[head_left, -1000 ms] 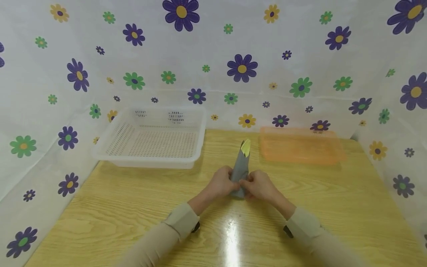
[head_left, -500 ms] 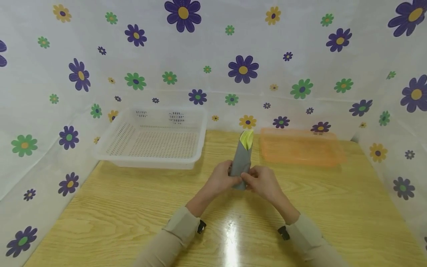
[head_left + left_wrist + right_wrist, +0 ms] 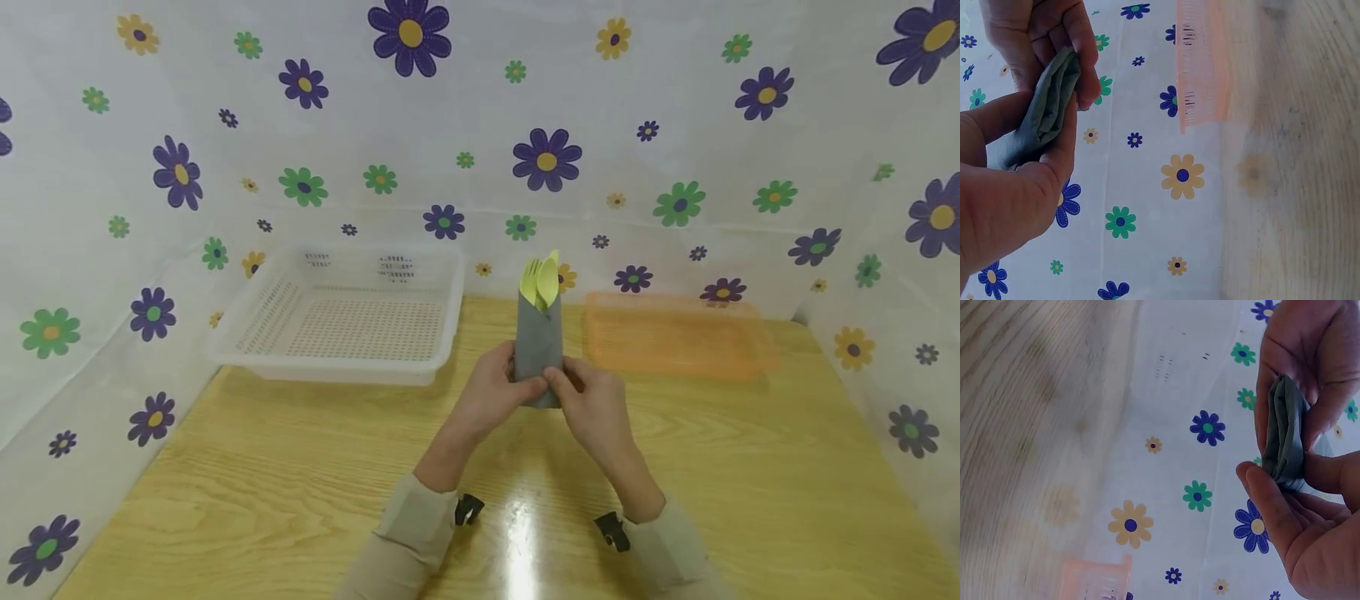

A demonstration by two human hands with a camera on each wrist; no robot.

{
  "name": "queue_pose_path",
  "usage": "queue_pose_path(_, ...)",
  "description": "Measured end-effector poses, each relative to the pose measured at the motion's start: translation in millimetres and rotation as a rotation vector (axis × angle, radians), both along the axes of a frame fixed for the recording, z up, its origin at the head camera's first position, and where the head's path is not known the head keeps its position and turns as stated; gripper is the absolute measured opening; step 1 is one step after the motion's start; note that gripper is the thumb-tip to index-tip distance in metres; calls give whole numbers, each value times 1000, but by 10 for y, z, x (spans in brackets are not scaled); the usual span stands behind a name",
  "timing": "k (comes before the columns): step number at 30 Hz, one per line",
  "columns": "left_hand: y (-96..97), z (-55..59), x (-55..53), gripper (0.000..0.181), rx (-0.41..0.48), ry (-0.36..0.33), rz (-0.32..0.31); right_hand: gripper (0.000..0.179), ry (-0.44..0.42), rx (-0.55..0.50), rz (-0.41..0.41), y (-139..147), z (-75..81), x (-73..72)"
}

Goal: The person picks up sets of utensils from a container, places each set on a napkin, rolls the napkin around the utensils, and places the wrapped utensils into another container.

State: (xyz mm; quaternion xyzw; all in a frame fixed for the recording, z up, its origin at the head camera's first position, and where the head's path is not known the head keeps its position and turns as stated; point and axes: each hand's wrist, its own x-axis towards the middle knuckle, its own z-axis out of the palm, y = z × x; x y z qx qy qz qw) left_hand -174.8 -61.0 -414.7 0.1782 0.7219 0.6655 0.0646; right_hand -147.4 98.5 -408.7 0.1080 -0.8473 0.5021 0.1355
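A grey napkin point(image 3: 538, 337), folded into a narrow pocket, stands nearly upright in both hands above the middle of the table. Out of its top stick a yellow-green fork point(image 3: 529, 282) and a matching spoon point(image 3: 548, 283); a thin tip of the same colour shows behind the spoon. My left hand point(image 3: 491, 393) grips the lower left side, thumb across the front. The right hand point(image 3: 600, 408) pinches the lower right side, its thumb close to the other. Both wrist views show the napkin's layered bottom end point(image 3: 1054, 103) between the fingers. The cutlery handles are hidden inside.
A white perforated basket point(image 3: 438, 367) stands at the back left of the wooden table point(image 3: 300, 492). At the back right is a shallow orange basket point(image 3: 675, 362). A flowered white sheet point(image 3: 465, 100) hangs behind and along both sides.
Both hands have raised the napkin and tipped it upright, turning its front toward the head camera. The fork and spoon heads now show clearly. Both baskets stay where they were.
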Motion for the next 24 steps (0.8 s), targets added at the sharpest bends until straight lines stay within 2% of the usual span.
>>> queue_pose_path(3,28,28,8,43,27,8,4,33,21,-47,-11,-9,4,12)
queue_pose_path(8,53,49,19,42,59,-4,24,36,53,-92,29,-9,3,18)
queue_pose_path(16,55,53,5,41,79,-32,15,37,-35,-214,80,54,19,-4)
queue_pose_path(20,68,80,-1,41,37,-28,31,29,-70,-295,43,80,11,-38)
queue_pose_path(24,44,88,-31,39,18,-30,-1,23,-88,-323,27,95,26,-44)
